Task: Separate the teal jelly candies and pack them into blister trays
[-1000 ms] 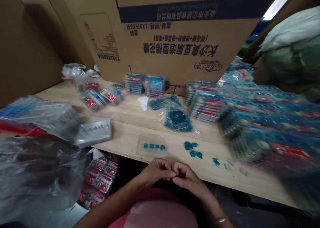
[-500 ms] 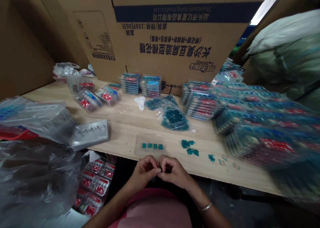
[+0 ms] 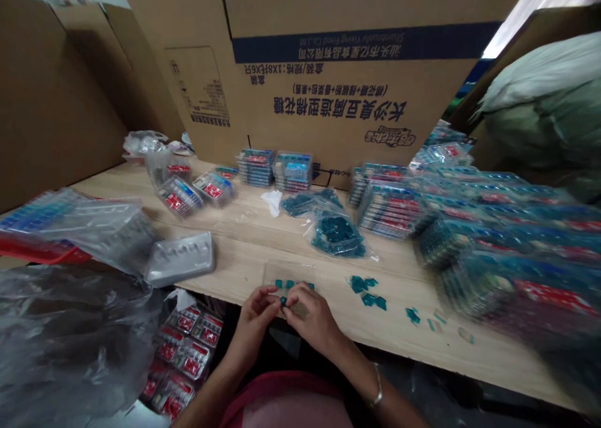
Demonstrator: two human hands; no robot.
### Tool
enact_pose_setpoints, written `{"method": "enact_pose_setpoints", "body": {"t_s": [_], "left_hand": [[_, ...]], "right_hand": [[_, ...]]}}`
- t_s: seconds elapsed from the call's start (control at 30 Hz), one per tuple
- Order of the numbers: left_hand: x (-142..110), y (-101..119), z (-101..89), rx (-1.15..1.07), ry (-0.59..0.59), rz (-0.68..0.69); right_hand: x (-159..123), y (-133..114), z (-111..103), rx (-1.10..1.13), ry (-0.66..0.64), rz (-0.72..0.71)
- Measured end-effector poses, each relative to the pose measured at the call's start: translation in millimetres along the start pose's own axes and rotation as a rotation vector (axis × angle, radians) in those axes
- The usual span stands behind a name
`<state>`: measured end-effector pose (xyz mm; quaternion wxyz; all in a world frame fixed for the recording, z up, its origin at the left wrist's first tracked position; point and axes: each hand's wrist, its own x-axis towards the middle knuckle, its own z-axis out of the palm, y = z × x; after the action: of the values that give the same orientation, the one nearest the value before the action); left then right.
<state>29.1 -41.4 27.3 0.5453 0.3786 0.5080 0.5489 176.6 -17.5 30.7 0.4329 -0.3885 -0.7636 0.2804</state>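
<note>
Teal piece (image 3: pixel 283 301), half hidden, between fingertips (image 3: pixel 273 298)

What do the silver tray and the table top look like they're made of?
The tray looks like thin moulded plastic with a silver finish, judging by its pressed hollows and sheen. The table top looks like pale bare wood, with visible grain.

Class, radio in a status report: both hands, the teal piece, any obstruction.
Left hand, right hand: fingertips together on small teal piece. Clear plastic tray beneath. Nothing blocking.
</note>
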Motion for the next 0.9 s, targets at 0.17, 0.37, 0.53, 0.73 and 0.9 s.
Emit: {"method": "enact_pose_setpoints", "body": {"t_s": [0.17,0.37,0.53,0.73,0.9], "left_hand": [[32,-1,-37.3,0.728,0.104,0.472],[38,-17,-42.2,1.073,-0.002,0.67],[36,-18,-36.9,1.15,0.016,0.684],[31,-21,-35.7,1.032,0.009,0.603],[88,23,-57.8,1.108,0.062,0.618]], "right_hand": [[42,21,21,-0.279,-0.18,-0.081],[45,34,31,-0.373,-0.26,-0.155],[38,33,29,-0.359,-0.269,-0.208],[36,20,22,-0.434,-0.205,-0.179],[-12,41,-33,-0.397,0.091,-0.159]]}}
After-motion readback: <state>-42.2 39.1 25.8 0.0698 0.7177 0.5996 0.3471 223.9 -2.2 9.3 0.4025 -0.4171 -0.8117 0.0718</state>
